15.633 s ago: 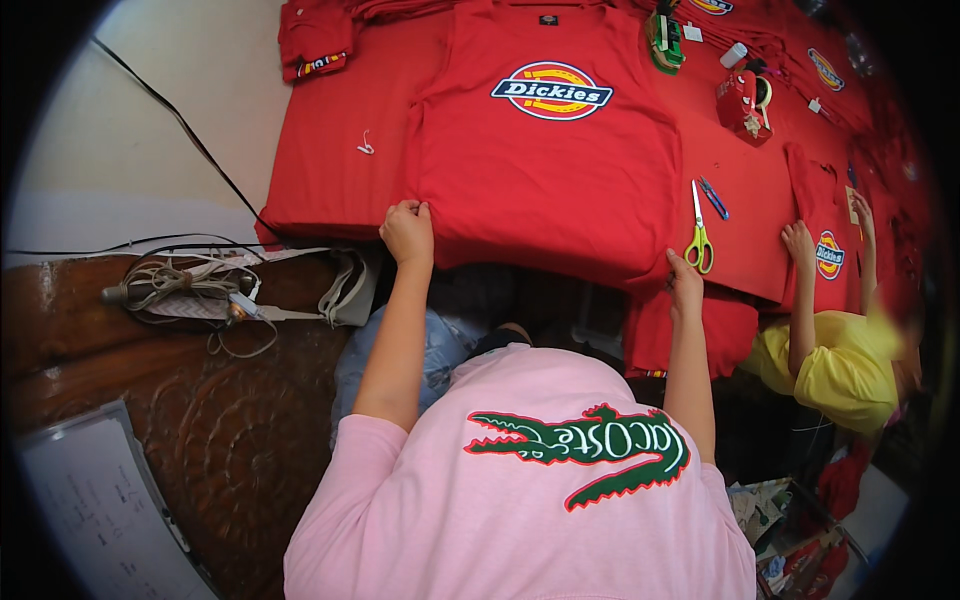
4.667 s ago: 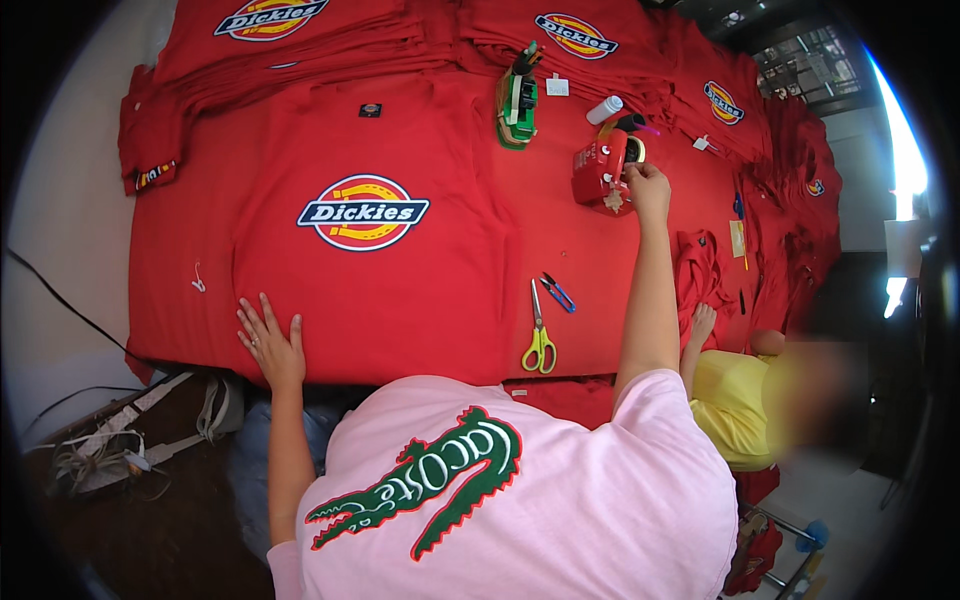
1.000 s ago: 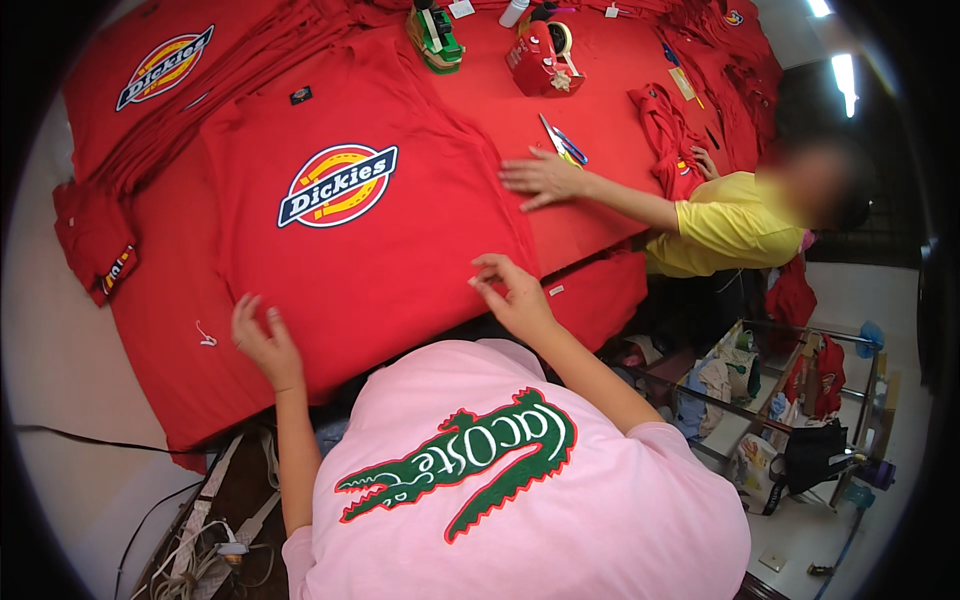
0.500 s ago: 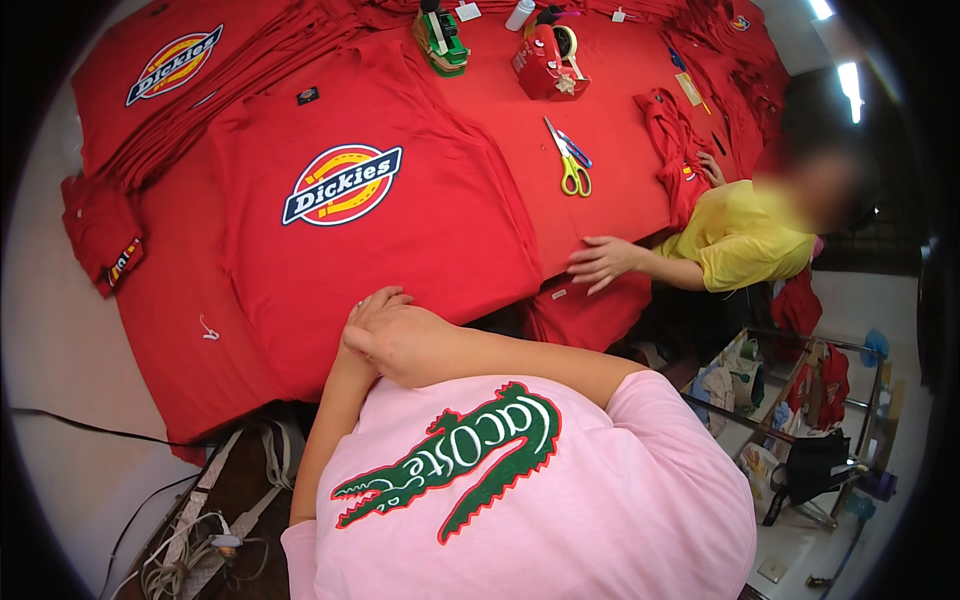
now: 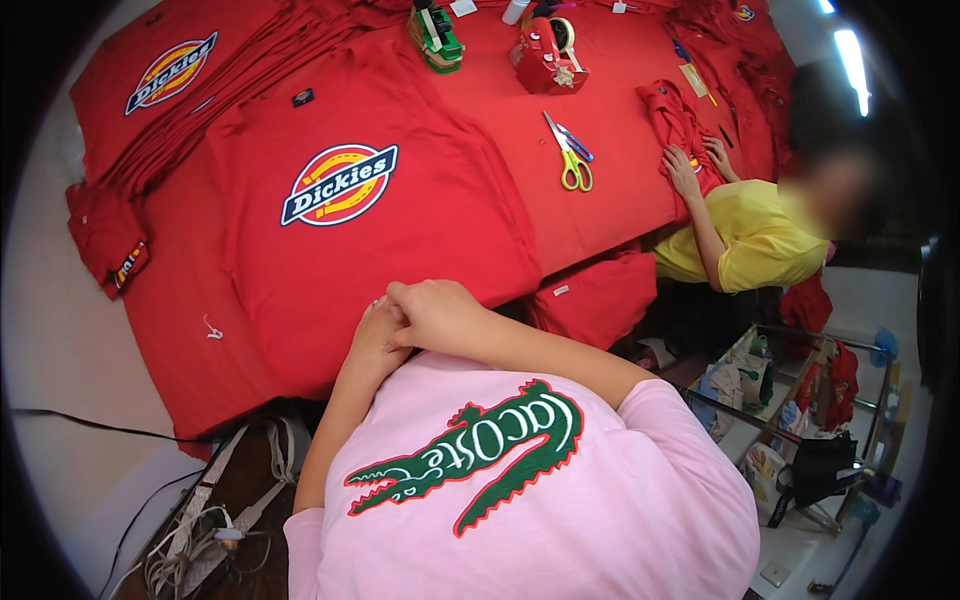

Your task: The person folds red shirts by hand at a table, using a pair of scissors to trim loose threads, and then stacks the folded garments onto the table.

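Observation:
My right hand [image 5: 437, 308] is closed over my left hand at the near edge of the red-covered table. Most of my left hand [image 5: 378, 328] is covered by it, so its fingers are hidden. Both rest by the hem of a red T-shirt [image 5: 390, 245], spread flat with an oval logo on its chest. Right of the shirt lie yellow-green-handled scissors [image 5: 576, 173], with a slim blue tool [image 5: 577, 143] beside them.
Across the table stand a red tape dispenser [image 5: 535, 72] and a green device [image 5: 437, 45]. Red shirts [image 5: 112, 95] are stacked at the left. A co-worker in yellow [image 5: 765, 230] handles a red garment at the right. Cables [image 5: 195, 548] hang at the lower left.
My right hand has shifted slightly up and right, its fingers now curled over my left hand. The co-worker's near hand has moved from the table edge onto the red garment.

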### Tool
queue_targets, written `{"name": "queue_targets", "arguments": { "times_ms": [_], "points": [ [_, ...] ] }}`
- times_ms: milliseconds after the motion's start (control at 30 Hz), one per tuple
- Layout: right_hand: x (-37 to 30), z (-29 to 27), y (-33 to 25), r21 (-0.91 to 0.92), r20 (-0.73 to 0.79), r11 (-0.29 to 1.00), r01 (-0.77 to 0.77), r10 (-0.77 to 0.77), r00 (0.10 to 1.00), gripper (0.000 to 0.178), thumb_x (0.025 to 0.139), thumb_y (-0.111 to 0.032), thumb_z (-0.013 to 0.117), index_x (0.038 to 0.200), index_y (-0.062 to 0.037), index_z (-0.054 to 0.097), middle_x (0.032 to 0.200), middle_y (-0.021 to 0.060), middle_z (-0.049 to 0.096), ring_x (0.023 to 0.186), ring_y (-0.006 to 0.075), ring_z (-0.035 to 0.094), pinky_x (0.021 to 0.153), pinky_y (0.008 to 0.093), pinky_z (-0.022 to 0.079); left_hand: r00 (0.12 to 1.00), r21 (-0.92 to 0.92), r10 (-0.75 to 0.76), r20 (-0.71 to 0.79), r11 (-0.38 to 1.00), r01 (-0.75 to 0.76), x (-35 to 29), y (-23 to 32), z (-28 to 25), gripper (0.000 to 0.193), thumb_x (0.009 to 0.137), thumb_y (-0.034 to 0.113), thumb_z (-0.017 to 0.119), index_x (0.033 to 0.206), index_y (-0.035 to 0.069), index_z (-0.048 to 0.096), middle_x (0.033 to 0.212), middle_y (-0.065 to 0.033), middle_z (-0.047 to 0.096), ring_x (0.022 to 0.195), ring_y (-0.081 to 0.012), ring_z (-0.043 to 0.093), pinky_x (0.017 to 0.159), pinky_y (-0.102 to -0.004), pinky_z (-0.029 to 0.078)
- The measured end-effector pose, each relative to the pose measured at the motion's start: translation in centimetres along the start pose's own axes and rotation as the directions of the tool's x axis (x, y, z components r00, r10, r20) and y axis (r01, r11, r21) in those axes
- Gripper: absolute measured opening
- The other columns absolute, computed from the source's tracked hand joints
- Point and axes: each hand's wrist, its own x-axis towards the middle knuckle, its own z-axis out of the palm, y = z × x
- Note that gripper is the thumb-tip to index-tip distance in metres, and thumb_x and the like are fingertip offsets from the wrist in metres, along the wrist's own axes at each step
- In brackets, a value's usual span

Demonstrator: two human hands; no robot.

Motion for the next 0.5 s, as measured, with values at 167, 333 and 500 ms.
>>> {"name": "queue_targets", "arguments": {
  "times_ms": [167, 333, 500],
  "points": [
    [0.8, -0.6, 4.3, 0.127, -0.044, 0.980, -0.150, 0.157, 0.987, 0.039, 0.077, -0.039, 0.083, 0.093, -0.0066, 0.068, 0.089, 0.0155, 0.074, 0.087, 0.0355, 0.072, 0.074, 0.0463, 0.055, 0.975, -0.166, -0.006, -0.223, 0.986, -0.032, -1.0, -1.1, -1.2, 0.023, 0.091, 0.016, 0.067, 0.109, 0.003, 0.071, 0.115, -0.0167, 0.070, 0.114, -0.0373, 0.064, 0.102, -0.0472, 0.048],
    [5.1, -4.6, 13.1, 0.220, -0.422, 0.974, -0.060, 0.151, 0.894, 0.029, 0.086, -0.022, 0.081, 0.106, -0.0039, 0.069, 0.092, 0.0128, 0.073, 0.088, 0.0243, 0.071, 0.076, 0.0378, 0.055, 0.807, -0.052, -0.084, -0.585, 0.996, 0.066, -2.4, -7.9, -8.8, 0.022, 0.096, 0.014, 0.064, 0.114, 0.003, 0.071, 0.119, -0.0175, 0.069, 0.115, -0.0366, 0.065, 0.103, -0.0450, 0.048],
    [11.2, -10.9, 19.6, 0.146, -0.613, 0.985, -0.092, 0.163, 0.773, 0.043, 0.088, -0.019, 0.080, 0.126, -0.0077, 0.064, 0.086, 0.0081, 0.069, 0.077, 0.0196, 0.063, 0.074, 0.0353, 0.054, 0.543, -0.127, -0.215, -0.812, 0.972, 0.195, -5.6, -16.5, -15.6, 0.019, 0.098, 0.011, 0.061, 0.112, 0.004, 0.073, 0.117, -0.0163, 0.069, 0.113, -0.0333, 0.065, 0.099, -0.0411, 0.051]
  ]
}}
